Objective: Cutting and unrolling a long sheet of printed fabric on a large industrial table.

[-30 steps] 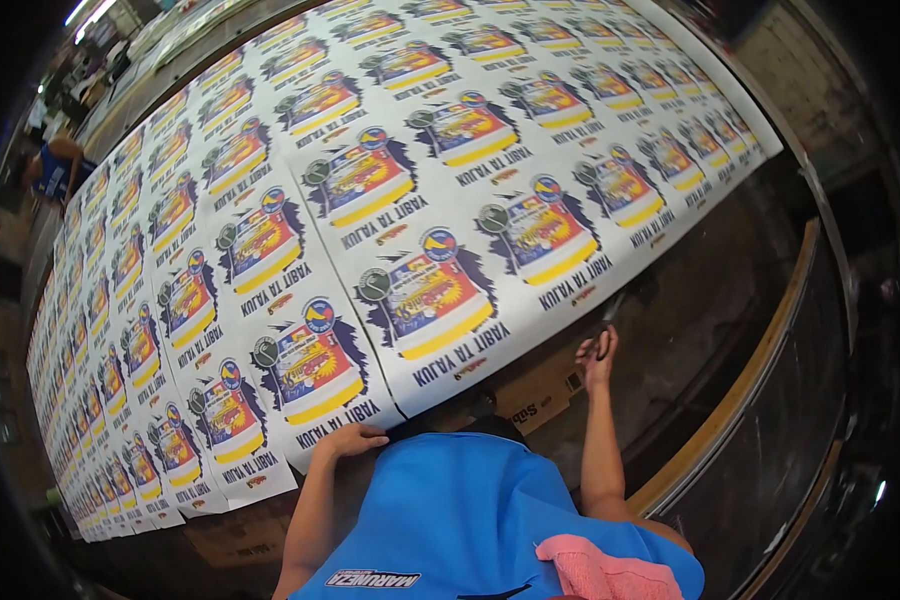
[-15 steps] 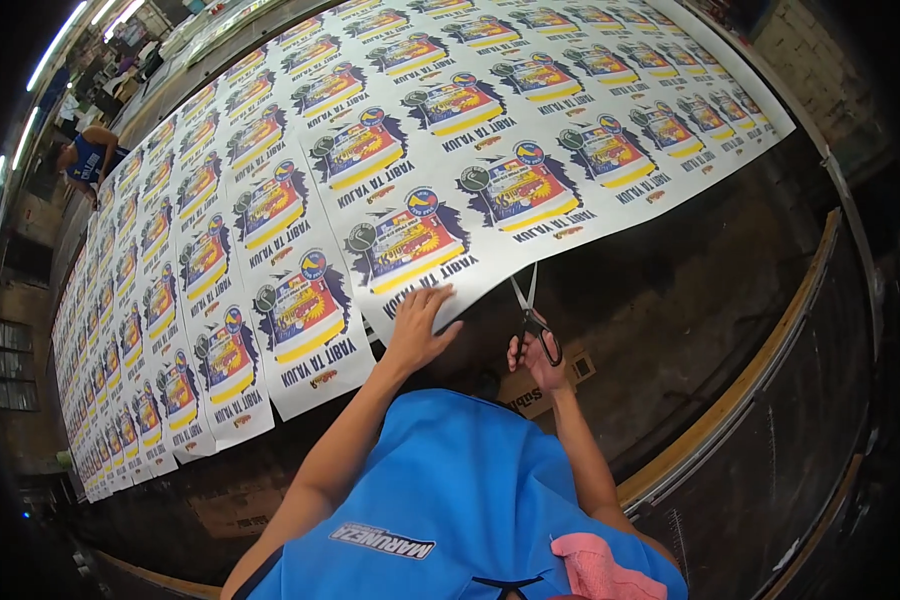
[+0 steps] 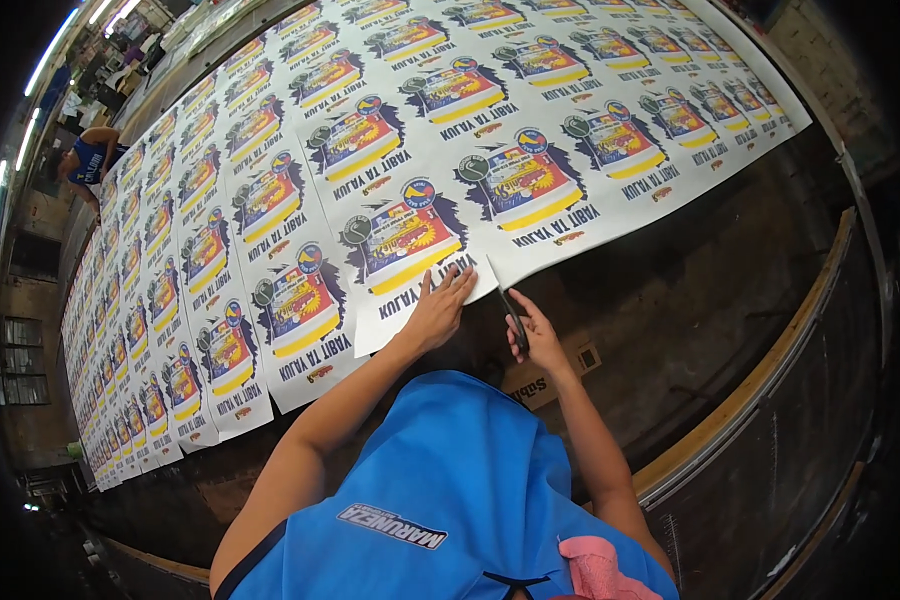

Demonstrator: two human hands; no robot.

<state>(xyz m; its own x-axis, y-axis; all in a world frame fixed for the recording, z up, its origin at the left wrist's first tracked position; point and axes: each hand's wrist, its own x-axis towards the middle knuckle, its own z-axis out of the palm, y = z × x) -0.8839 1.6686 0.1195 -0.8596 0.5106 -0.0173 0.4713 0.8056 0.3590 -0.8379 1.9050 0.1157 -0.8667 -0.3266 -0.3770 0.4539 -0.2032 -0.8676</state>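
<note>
A large white sheet (image 3: 530,256), printed with rows of the same colourful graphic, covers the table in front of me. My left hand (image 3: 438,308) lies flat on its near edge, fingers spread over the lettering under one print. Just to the right, my right hand (image 3: 542,342) grips black-handled scissors (image 3: 517,325) by the handles. Their blades run into the edge of the sheet between two neighbouring prints, and a short slit shows there. How far apart the blades stand is hard to see.
At the left the sheet is split into several strips (image 3: 238,418) with hanging ends. A curved wood-and-metal rail (image 3: 760,370) runs along the right. Below the sheet's edge lies a cardboard piece (image 3: 535,385). Another person (image 3: 92,160) leans over the table's far left side.
My right hand has moved up and left, bringing the scissors from the sheet's edge into it. My left hand has shifted right and slightly up along the edge.
</note>
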